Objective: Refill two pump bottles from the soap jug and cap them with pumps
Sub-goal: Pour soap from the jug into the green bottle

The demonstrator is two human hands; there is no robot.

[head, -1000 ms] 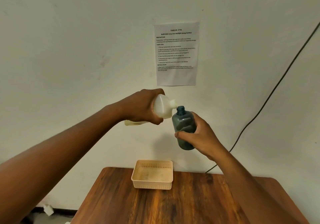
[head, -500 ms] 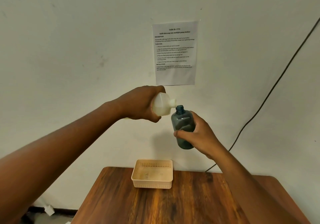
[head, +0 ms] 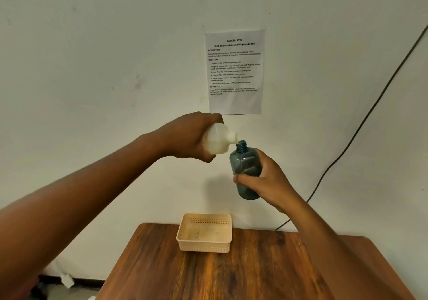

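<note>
My left hand [head: 187, 135] grips a white soap jug [head: 220, 141], tipped on its side with its spout pointing right. The spout sits right above the open mouth of a dark blue-grey translucent bottle [head: 245, 165]. My right hand [head: 268, 184] holds that bottle upright around its lower half. Both are held in the air in front of the wall, well above the table. No pump and no second bottle are in view.
A beige perforated plastic basket [head: 205, 247] stands at the far edge of the wooden table [head: 231, 274], below the hands. A printed task sheet [head: 235, 72] hangs on the white wall. A black cable [head: 361, 123] runs down the wall at right.
The jug has tipped a little further, its body now hidden behind my left hand, and both hands have risen slightly. The spout stays at the bottle's mouth.
</note>
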